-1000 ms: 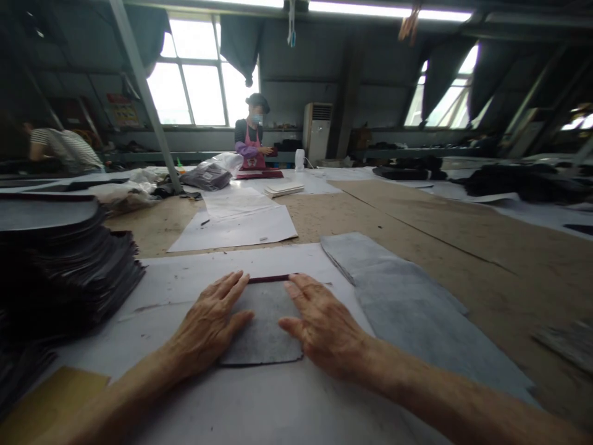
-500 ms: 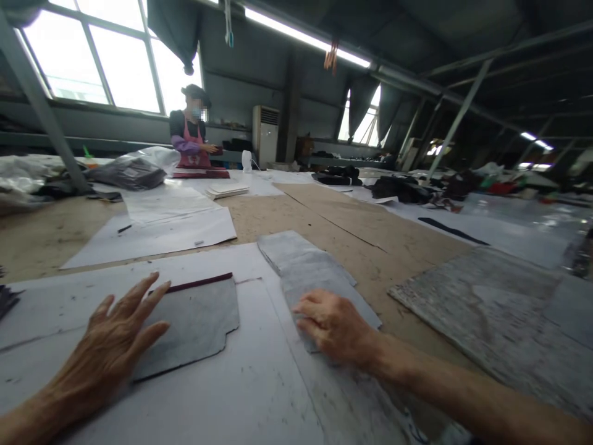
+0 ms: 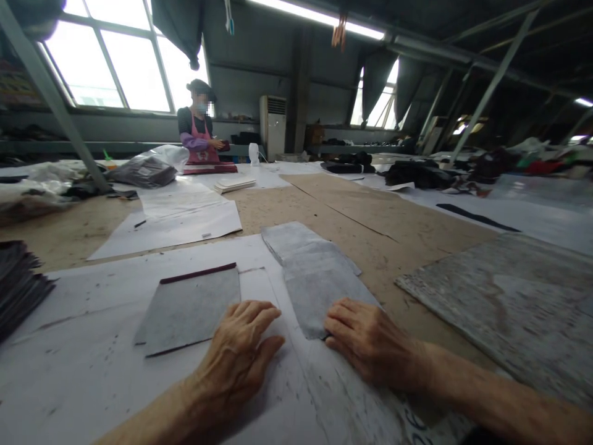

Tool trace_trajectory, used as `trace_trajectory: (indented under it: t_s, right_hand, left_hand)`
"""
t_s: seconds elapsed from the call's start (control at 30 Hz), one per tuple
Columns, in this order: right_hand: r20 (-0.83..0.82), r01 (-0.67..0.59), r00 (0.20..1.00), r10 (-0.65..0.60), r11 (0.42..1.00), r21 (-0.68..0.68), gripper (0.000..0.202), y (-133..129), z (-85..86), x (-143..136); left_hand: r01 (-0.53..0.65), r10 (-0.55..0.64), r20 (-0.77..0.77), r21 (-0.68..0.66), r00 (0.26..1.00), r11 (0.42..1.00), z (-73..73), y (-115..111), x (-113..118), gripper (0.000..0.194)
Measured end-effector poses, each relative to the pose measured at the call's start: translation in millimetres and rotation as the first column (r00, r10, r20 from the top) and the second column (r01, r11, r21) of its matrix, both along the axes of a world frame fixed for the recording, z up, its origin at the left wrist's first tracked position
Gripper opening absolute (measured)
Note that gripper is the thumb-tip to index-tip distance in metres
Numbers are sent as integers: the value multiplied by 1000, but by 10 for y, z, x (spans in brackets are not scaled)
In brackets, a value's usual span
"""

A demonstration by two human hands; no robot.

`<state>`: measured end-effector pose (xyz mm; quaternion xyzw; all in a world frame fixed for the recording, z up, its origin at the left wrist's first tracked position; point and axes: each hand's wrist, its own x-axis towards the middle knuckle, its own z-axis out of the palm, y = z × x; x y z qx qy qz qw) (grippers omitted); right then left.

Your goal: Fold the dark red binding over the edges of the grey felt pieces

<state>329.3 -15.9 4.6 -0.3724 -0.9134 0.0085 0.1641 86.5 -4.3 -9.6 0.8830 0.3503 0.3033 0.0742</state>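
Observation:
A grey piece with a dark red strip (image 3: 194,309) along its far edge lies on white paper at the left centre. My left hand (image 3: 243,346) is over its lower right corner, fingers apart, with nothing seen in them. Right of it lie overlapping grey sheets (image 3: 315,281). My right hand (image 3: 365,340) is at their near right edge, fingers bent and pressed together on the corner of the nearest sheet; the fingertips are partly hidden.
A stack of dark pieces (image 3: 21,287) stands at the left edge. A mottled grey board (image 3: 509,303) lies at the right. Farther back are white sheets (image 3: 185,225), a plastic-wrapped bundle (image 3: 148,168) and a person in a pink apron (image 3: 200,139) across the table.
My left hand has moved right, from the left side of the strip-edged piece to its lower right corner. My right hand has shifted right and slightly nearer. The view has turned a little left.

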Motion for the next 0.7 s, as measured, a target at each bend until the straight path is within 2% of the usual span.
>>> trace_trajectory:
  t_s: [0.1, 0.23, 0.3, 0.4, 0.5, 0.63, 0.7]
  right_hand:
    - [-45, 8, 999, -7, 999, 32, 22, -42, -52, 1]
    - [-200, 215, 959, -203, 976, 42, 22, -32, -35, 36]
    - [-255, 275, 932, -258, 961, 31, 20, -21, -8, 63]
    - [-271, 274, 928, -256, 961, 30, 15, -37, 19, 44]
    - [-184, 273, 947, -262, 961, 37, 8, -75, 15, -98]
    - [-25, 372, 928, -371, 926, 65, 6, -47, -1, -354]
    - [1, 379, 925, -379, 924, 56, 11, 43, 7, -381]
  left_hand:
    - [43, -42, 16, -64, 999, 997, 17, -8, 160, 17]
    - [129, -128, 22, -59, 992, 990, 27, -26, 269, 20]
    - [143, -142, 13, -38, 990, 989, 30, 1, 319, 23]
    - [68, -71, -53, -56, 996, 996, 35, 98, 415, 21]
    - [-45, 36, -109, -81, 993, 996, 43, 201, 519, 18]
    - [-215, 207, -138, -46, 969, 976, 31, 246, 596, 37]
    - [-261, 247, -159, -72, 956, 963, 12, 239, 602, 38]
